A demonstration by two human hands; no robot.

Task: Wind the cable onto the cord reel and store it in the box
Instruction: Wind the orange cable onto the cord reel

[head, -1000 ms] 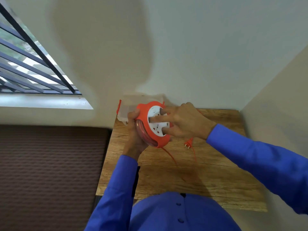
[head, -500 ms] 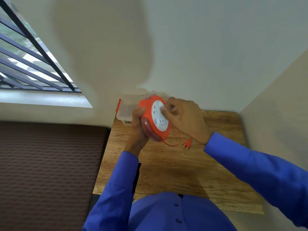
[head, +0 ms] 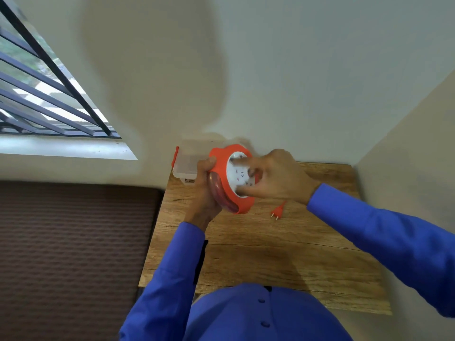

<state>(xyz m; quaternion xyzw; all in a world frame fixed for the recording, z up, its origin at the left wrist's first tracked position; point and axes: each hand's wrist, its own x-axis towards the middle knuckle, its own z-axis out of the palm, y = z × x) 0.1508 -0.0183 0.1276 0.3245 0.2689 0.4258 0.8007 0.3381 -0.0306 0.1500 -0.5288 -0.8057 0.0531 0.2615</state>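
Orange cord reel held up on edge above the far left part of the wooden table, white socket face turned toward the right. Left hand clasped around the reel's back and rim. Right hand pressed against the white face, fingers curled onto it, apparently gripping the hub, though motion blur hides the exact hold. Coils of red cable packed inside the clear rim. Orange plug lying loose on the tabletop just below the right wrist. Clear box with an orange latch behind the reel, against the wall
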